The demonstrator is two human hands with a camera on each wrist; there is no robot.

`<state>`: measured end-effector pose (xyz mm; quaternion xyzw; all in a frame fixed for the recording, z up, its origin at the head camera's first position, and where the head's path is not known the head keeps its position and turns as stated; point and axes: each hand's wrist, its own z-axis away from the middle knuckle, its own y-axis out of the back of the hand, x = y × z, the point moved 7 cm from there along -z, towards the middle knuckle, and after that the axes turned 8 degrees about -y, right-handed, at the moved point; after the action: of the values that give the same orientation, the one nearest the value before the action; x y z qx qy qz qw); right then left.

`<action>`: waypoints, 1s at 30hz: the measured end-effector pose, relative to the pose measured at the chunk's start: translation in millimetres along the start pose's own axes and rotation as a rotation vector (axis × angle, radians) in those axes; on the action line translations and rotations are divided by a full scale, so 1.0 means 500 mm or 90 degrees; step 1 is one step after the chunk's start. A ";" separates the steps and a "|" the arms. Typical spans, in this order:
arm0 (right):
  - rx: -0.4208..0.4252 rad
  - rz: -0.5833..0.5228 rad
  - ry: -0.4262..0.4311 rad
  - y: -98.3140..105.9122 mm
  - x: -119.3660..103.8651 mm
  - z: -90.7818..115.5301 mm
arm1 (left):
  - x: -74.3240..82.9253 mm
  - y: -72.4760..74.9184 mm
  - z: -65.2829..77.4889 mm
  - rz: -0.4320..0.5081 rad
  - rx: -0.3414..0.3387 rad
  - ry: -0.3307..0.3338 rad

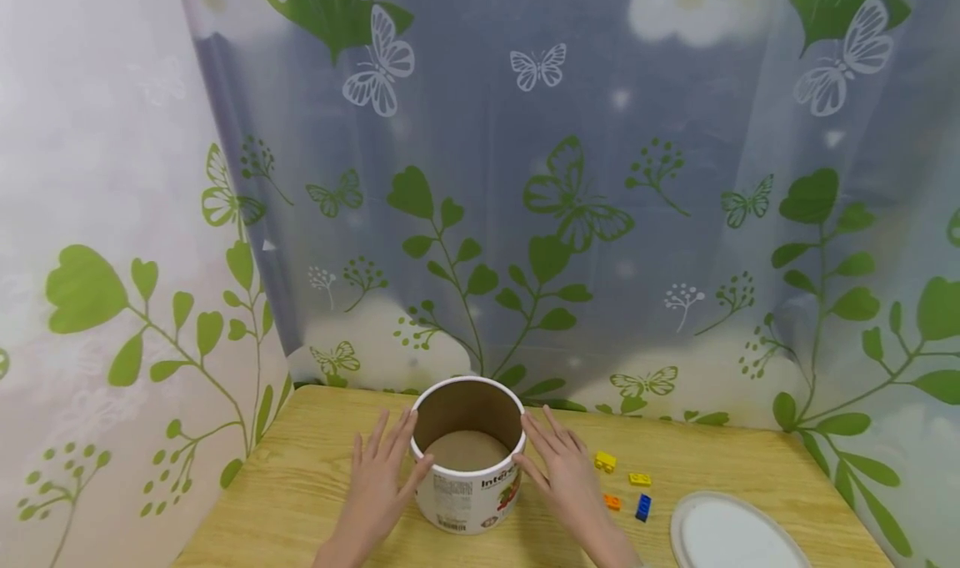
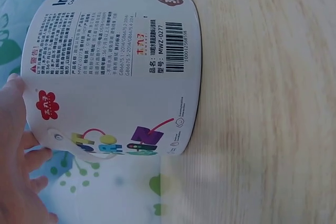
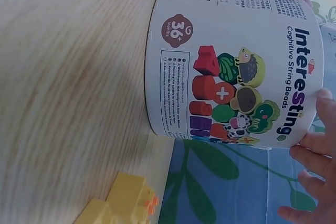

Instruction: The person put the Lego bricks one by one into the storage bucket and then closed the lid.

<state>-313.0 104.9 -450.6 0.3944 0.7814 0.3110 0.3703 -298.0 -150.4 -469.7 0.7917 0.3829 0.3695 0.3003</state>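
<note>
Left hand (image 1: 375, 476) and right hand (image 1: 566, 470) touch tub (image 1: 461, 501), fingers straight; four toy bricks (image 1: 643, 507) near right hand, white lid (image 1: 731, 535) beyond.

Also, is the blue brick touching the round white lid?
Apart. The head view shows a strip of wooden tabletop between the blue brick and the white lid.

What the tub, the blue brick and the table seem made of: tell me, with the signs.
Tub: probably cardboard, smooth and printed white outside; its plain brown inside suggests it.
Blue brick: likely moulded plastic, judging by its even colour and blocky, studded shape.
Table: wood or wood-look laminate; grain streaks show, but which is unclear.
</note>
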 end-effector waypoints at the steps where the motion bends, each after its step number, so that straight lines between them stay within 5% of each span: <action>1: 0.003 -0.001 0.000 0.002 0.002 0.003 | 0.003 -0.001 0.001 0.002 -0.001 -0.002; 15: 0.024 0.001 0.000 0.040 0.024 0.048 | 0.043 -0.014 0.012 0.007 -0.018 -0.021; 30: 0.029 -0.011 -0.021 0.062 0.029 0.082 | 0.072 -0.011 0.033 -0.023 0.011 -0.043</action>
<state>-273.5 140.5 -453.2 0.4011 0.7854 0.2832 0.3768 -271.0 -120.7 -469.9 0.7991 0.3901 0.3340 0.3127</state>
